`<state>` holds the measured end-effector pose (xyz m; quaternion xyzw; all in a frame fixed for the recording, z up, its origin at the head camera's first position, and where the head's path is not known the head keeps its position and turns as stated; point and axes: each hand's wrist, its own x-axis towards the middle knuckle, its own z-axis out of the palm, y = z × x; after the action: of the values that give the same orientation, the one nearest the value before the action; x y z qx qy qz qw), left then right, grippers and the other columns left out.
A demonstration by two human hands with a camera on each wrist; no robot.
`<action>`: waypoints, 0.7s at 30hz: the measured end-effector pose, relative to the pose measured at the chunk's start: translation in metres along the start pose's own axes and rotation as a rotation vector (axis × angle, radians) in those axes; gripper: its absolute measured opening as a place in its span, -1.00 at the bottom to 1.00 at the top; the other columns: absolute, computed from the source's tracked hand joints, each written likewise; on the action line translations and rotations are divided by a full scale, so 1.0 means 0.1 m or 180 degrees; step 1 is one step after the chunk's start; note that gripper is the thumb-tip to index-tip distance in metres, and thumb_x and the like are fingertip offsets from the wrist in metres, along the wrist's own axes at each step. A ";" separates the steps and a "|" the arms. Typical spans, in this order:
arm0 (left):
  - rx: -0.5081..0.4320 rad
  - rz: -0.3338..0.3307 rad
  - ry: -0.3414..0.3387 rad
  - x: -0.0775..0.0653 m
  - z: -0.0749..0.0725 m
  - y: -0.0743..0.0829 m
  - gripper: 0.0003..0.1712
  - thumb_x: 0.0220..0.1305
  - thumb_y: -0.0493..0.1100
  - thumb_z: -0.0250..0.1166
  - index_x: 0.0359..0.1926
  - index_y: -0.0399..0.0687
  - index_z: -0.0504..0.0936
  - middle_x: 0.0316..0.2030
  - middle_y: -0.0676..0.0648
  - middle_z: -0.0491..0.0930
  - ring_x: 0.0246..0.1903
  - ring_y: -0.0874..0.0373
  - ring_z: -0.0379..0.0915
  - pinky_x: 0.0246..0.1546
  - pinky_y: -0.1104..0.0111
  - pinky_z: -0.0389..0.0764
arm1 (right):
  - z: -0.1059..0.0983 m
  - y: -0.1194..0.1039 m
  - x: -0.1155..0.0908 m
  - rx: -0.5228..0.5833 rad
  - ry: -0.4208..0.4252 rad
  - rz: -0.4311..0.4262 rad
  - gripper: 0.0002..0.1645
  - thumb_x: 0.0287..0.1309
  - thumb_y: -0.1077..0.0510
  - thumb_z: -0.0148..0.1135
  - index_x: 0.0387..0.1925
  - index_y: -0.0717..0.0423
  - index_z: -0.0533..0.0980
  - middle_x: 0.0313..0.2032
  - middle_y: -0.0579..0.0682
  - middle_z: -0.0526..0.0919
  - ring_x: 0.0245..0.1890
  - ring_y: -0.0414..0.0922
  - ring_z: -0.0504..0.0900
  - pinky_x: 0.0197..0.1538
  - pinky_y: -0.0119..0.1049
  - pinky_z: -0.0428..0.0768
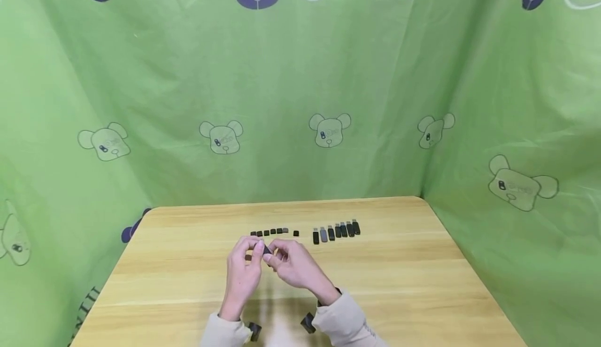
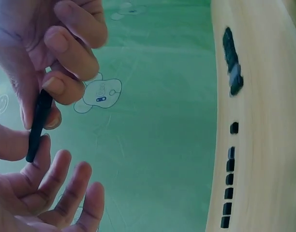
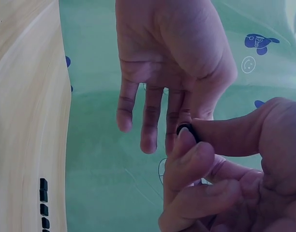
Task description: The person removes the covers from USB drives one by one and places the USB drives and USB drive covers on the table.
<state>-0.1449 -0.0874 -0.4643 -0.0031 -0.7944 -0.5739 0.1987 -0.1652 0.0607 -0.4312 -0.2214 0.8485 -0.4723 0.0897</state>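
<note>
A slim black USB stick (image 1: 266, 250) is held up between both hands above the table. My left hand (image 1: 244, 271) pinches one end with thumb and index finger, its other fingers spread in the left wrist view. The opposite end of the stick (image 2: 40, 116) is pinched by my right hand (image 1: 296, 266), whose remaining fingers are bent. In the right wrist view fingers hide most of the stick (image 3: 187, 131). Whether a cap is on it cannot be made out. A small dark piece (image 1: 248, 257) shows by the left fingers.
Behind the hands, small black caps (image 1: 273, 231) lie in a row, one cap (image 1: 296, 233) set apart. To their right several USB sticks (image 1: 331, 232) lie side by side, metal plugs pointing away. A green printed curtain (image 1: 281, 169) surrounds the wooden table (image 1: 399, 284).
</note>
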 end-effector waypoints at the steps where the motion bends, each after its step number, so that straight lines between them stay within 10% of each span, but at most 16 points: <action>1: -0.0028 -0.0060 0.0001 0.00 0.00 0.00 -0.82 0.44 -0.22 0.24 -0.35 -0.11 0.67 -0.06 -0.11 0.70 0.00 0.03 0.58 -0.13 0.42 0.63 | 0.00 0.00 0.00 -0.0012 0.0011 -0.0006 -0.84 0.35 0.08 0.25 -0.39 -0.06 0.59 -0.57 -0.14 0.55 -0.60 -0.27 0.43 -0.55 -0.42 0.43; 21: -0.0239 -0.0358 0.0036 0.00 0.03 -0.01 -0.79 0.41 -0.26 0.25 -0.36 -0.25 0.71 -0.03 -0.18 0.65 0.03 0.04 0.53 -0.13 0.47 0.64 | 0.02 0.01 -0.05 -0.0099 0.0090 0.0061 -0.83 0.33 0.11 0.26 -0.43 -0.03 0.59 -0.58 -0.21 0.50 -0.60 -0.30 0.39 -0.51 -0.44 0.41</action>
<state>-0.1455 -0.0854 -0.4662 0.0373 -0.7701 -0.6136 0.1705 -0.1606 0.0619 -0.4329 -0.2079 0.8589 -0.4613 0.0788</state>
